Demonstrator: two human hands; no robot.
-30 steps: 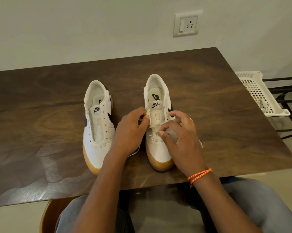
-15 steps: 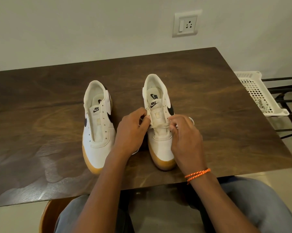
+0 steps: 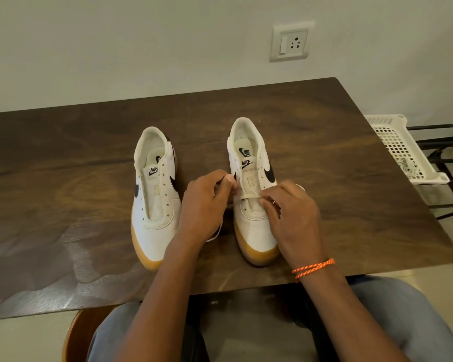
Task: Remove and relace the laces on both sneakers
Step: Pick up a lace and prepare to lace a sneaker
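Lace [image 3: 250, 195] lies across the right sneaker [image 3: 254, 205] on the table [image 3: 63, 178], soft and limp, I judge; I'd pinch near its tips. Left hand [image 3: 203, 207] and right hand [image 3: 294, 218] each pinch an end; left sneaker [image 3: 155, 194] sits unlaced.

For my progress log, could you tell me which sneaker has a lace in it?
The right sneaker: a lace crosses its tongue; the left sneaker shows bare eyelets.

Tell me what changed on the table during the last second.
The right hand slid off the right sneaker's toe to its outer side and pinches the lace, now drawn straight across. The left hand keeps pinching its end; the left sneaker stayed put, unlaced.
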